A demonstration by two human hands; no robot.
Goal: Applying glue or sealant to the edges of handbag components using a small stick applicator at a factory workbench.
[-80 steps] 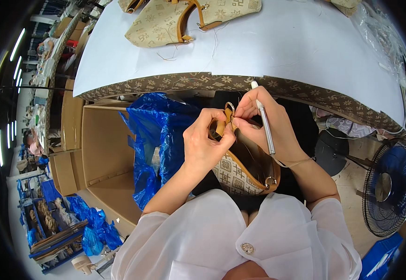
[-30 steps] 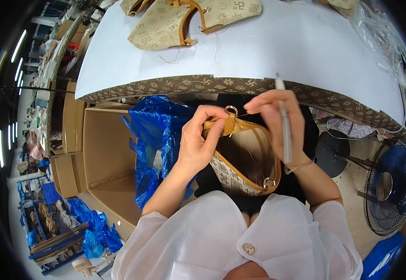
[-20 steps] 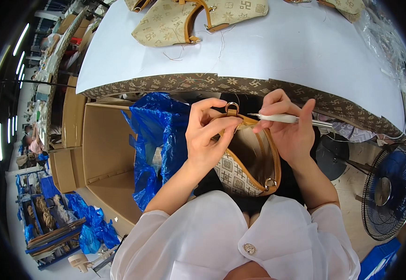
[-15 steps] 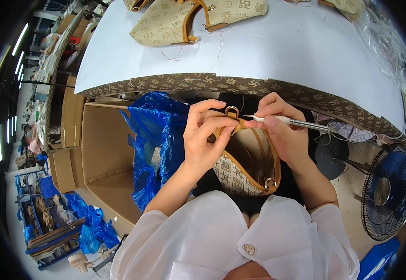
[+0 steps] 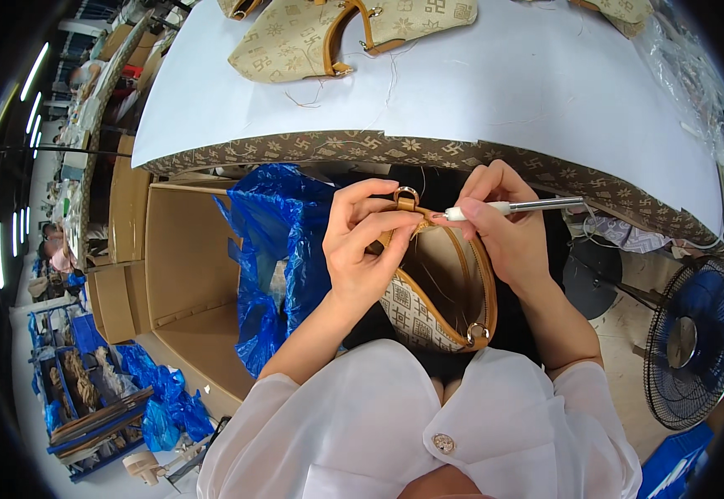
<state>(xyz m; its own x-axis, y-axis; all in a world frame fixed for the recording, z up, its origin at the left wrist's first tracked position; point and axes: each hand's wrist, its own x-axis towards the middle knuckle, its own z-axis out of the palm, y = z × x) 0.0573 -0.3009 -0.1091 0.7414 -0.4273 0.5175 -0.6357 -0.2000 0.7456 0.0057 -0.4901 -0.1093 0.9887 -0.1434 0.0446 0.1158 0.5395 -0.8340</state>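
Observation:
A beige patterned handbag (image 5: 420,314) with tan trim rests upright on my lap, its mouth open toward me. My left hand (image 5: 362,249) pinches the bag's far rim beside a metal ring (image 5: 406,195) on a tan tab. In my right hand (image 5: 508,241) is a pen-like tool (image 5: 547,204) with a white grip and a metal shaft. The tool lies nearly level, its white end pointing left at the rim close to my left fingertips. Its fine tip is hard to make out against the fingers. Another metal ring (image 5: 477,334) sits at the bag's near end.
Ahead stands a white-topped table (image 5: 503,100) carrying more beige bag pieces (image 5: 295,46) and loose threads. A cardboard box (image 5: 191,249) with a blue plastic bag (image 5: 275,216) is at left. A black fan (image 5: 691,341) stands at right.
The pen-like tool has swung to a more level angle, its tip shifting slightly left and down toward the rim. The tab with the metal ring has tilted a little left.

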